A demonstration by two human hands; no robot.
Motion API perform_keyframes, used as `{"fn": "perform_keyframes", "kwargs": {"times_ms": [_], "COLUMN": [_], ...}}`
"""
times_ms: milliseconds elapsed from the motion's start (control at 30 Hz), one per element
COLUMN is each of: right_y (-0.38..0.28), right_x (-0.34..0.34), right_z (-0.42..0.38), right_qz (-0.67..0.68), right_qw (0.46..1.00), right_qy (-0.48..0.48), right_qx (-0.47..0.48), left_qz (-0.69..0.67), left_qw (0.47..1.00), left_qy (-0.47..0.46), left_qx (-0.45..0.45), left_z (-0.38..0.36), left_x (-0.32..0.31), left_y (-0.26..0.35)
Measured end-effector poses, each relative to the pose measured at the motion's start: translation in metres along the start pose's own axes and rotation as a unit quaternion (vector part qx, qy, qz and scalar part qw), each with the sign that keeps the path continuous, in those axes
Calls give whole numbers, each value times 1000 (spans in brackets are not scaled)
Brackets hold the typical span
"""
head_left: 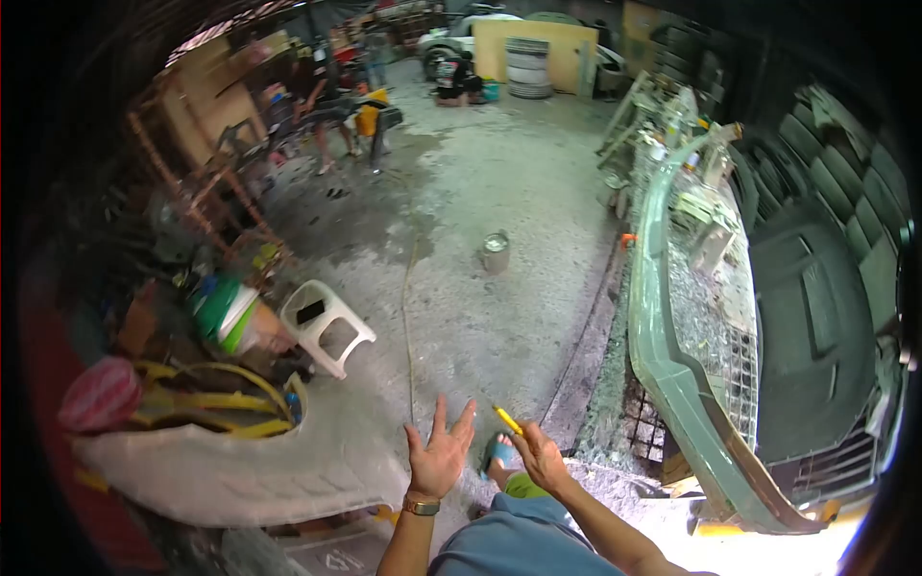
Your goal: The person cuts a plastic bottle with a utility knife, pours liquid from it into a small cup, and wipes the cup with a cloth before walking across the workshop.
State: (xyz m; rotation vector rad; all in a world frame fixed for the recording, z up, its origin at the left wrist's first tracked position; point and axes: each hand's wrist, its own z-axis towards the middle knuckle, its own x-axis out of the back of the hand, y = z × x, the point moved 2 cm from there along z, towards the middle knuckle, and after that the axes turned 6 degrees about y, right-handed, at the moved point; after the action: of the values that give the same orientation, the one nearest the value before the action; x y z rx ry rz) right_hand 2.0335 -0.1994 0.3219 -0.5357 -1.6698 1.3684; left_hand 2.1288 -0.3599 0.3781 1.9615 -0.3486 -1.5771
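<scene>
Near the bottom centre, my left hand [440,459] is raised with its fingers spread and nothing in it; a watch [422,506] is on that wrist. My right hand [543,457], just to the right, is closed around a thin yellow tool [507,419] whose tip points up and to the left. The two hands are apart. Right of them lies a long grey-green curved panel [655,317] on a bench with a wire grid. To the left is a large pale curved panel [240,475], not touched by either hand.
A white plastic stool [331,338] with a black phone [310,312] stands at left. A metal can [496,252] is on the floor. A hose [408,298] runs along the floor. People crouch and stand further back. Tires and dark panels line the right.
</scene>
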Motion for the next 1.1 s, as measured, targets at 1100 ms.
{"fn": "perform_keyframes", "kwargs": {"times_ms": [1100], "right_y": [152], "right_x": [18], "right_z": [328], "right_qz": [-136], "right_qw": [843], "right_qy": [390], "right_qx": [-345], "left_qz": [743], "left_qw": [624], "left_qy": [-227], "left_qx": [85], "left_z": [549], "left_x": [250], "left_y": [136]}}
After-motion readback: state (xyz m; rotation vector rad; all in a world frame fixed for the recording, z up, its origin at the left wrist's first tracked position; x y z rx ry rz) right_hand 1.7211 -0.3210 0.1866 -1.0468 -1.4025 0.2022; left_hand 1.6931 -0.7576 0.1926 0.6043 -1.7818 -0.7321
